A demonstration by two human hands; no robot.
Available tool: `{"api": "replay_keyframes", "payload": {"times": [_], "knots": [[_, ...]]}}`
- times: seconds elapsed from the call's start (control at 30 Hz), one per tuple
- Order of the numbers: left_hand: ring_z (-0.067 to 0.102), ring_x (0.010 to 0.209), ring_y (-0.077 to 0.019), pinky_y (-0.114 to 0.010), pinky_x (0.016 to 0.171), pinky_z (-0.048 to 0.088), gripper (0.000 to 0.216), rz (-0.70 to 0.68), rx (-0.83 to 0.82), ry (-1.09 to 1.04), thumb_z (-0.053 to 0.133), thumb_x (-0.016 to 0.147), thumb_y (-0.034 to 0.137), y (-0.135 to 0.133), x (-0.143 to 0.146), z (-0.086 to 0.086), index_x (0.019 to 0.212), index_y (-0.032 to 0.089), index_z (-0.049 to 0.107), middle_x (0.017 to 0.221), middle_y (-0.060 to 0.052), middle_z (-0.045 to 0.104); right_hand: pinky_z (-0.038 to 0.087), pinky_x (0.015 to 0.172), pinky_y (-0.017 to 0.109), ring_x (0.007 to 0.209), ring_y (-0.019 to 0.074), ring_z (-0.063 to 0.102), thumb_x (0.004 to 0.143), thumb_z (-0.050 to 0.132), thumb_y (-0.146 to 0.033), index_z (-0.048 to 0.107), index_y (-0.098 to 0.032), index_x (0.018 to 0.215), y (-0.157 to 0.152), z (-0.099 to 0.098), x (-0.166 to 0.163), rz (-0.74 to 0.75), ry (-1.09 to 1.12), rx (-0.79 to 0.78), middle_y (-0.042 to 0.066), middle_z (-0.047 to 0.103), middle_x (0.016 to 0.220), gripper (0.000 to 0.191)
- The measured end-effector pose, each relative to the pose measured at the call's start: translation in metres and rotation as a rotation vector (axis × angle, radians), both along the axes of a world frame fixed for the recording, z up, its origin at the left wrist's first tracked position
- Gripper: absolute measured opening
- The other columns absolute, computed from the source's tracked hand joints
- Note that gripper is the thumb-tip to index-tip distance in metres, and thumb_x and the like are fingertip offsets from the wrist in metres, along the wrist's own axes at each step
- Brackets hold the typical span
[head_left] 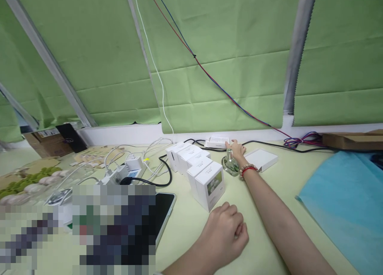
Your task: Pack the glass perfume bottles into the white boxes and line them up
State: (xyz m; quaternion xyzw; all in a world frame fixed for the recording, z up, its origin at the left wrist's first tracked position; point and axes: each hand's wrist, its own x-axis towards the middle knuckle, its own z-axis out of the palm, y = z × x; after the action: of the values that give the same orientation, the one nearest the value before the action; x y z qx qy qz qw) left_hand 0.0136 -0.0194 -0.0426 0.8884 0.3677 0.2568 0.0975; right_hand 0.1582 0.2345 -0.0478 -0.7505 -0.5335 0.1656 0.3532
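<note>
Reaching past closed white boxes, right hand lies flat beside glass bottle; left hand fisted, empty.

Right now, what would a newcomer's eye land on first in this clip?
The row of white boxes running down the middle of the table. The right hand stretches to the far edge beside a glass bottle, while the left hand rests as a loose fist nearby. A blue sheet covers the right side.

White boxes, green blinds, blue cloth, red bracelet
</note>
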Motion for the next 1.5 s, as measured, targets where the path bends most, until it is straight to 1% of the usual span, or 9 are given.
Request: {"api": "replay_keyframes", "payload": {"times": [0.47,0.63,0.87,0.97,1.03,1.13,1.23,1.37,1.5], "knots": [[0.039,0.063,-0.0118,-0.026,0.056,0.026,0.020,0.003,-0.021,0.016,0.047,0.074,0.012,0.001,0.001,0.002,0.057,0.014,0.036,0.060,0.000,0.043,0.014,0.103,0.042,0.121,0.0270,0.035,0.088,0.038,-0.049,0.046,-0.017,0.130,0.003,-0.014,0.003,0.087,0.001,0.008,0.012,0.053,0.117,0.053],[0.039,0.063,-0.0121,-0.026,0.056,0.025,0.021,0.001,-0.015,0.019,0.047,0.074,0.012,0.003,0.000,0.000,0.057,0.014,0.036,0.059,0.000,0.043,0.012,0.104,0.045,0.117,0.0275,0.034,0.089,0.037,-0.047,0.060,-0.015,0.108,0.007,-0.018,0.001,0.127,-0.009,-0.002,0.013,0.048,0.122,0.044],[0.038,0.063,-0.0116,-0.026,0.056,0.025,0.021,-0.001,-0.024,0.029,0.047,0.074,0.012,0.003,0.001,0.001,0.057,0.014,0.035,0.059,0.000,0.043,0.012,0.106,0.043,0.120,0.0275,0.034,0.075,0.058,-0.049,0.064,-0.019,0.103,-0.002,-0.011,0.002,0.114,0.149,0.097,0.011,0.050,0.120,0.042],[0.038,0.063,-0.0116,-0.026,0.056,0.025,0.021,0.001,-0.025,0.040,0.047,0.074,0.013,0.003,0.000,0.001,0.057,0.014,0.036,0.060,0.000,0.043,0.014,0.107,0.041,0.124,0.0260,0.034,0.073,0.060,-0.048,0.060,-0.020,0.110,-0.012,0.004,0.007,0.073,0.264,0.231,0.009,0.050,0.126,0.047],[0.039,0.064,-0.0118,-0.026,0.057,0.026,0.021,-0.001,-0.022,0.049,0.047,0.075,0.014,0.004,0.000,0.001,0.057,0.014,0.036,0.060,0.000,0.044,0.025,0.104,0.036,0.118,0.0216,0.044,0.078,0.053,-0.049,0.057,-0.017,0.112,-0.019,0.022,0.012,0.086,0.356,0.319,0.009,0.055,0.121,0.047],[0.039,0.064,-0.0117,-0.026,0.058,0.026,0.022,0.003,-0.031,0.079,0.046,0.076,0.014,0.005,0.000,0.003,0.057,0.014,0.035,0.061,0.000,0.045,0.042,0.087,0.026,0.103,0.0160,0.056,0.086,0.033,-0.053,0.044,-0.009,0.122,-0.031,0.060,0.026,0.095,0.481,0.434,0.014,0.059,0.115,0.058],[0.042,0.066,-0.0117,-0.025,0.058,0.027,0.019,0.019,-0.057,0.093,0.046,0.076,0.015,0.004,0.000,0.008,0.059,0.014,0.038,0.064,0.000,0.049,0.047,0.075,0.025,0.101,0.0166,0.058,0.086,0.011,-0.064,0.034,-0.007,0.127,-0.053,0.106,0.044,0.030,0.580,0.560,0.019,0.054,0.121,0.075],[0.047,0.069,-0.0125,-0.024,0.060,0.029,0.007,0.035,-0.094,0.077,0.046,0.079,0.018,-0.001,-0.002,0.016,0.074,0.015,0.050,0.070,0.000,0.055,0.047,0.064,0.026,0.088,0.0197,0.062,0.071,0.027,-0.080,0.041,-0.011,0.119,-0.109,0.156,0.061,0.135,0.714,0.657,0.015,0.059,0.109,0.085],[0.051,0.074,-0.0153,-0.025,0.064,0.033,0.021,0.069,-0.146,0.083,0.047,0.083,0.030,-0.007,-0.005,0.023,0.095,0.019,0.059,0.070,-0.001,0.054,0.044,0.058,0.026,0.073,0.0181,0.060,0.074,0.049,-0.063,0.044,-0.018,0.120,-0.169,0.176,0.061,0.140,0.513,0.538,0.007,0.063,0.090,0.065]]}}
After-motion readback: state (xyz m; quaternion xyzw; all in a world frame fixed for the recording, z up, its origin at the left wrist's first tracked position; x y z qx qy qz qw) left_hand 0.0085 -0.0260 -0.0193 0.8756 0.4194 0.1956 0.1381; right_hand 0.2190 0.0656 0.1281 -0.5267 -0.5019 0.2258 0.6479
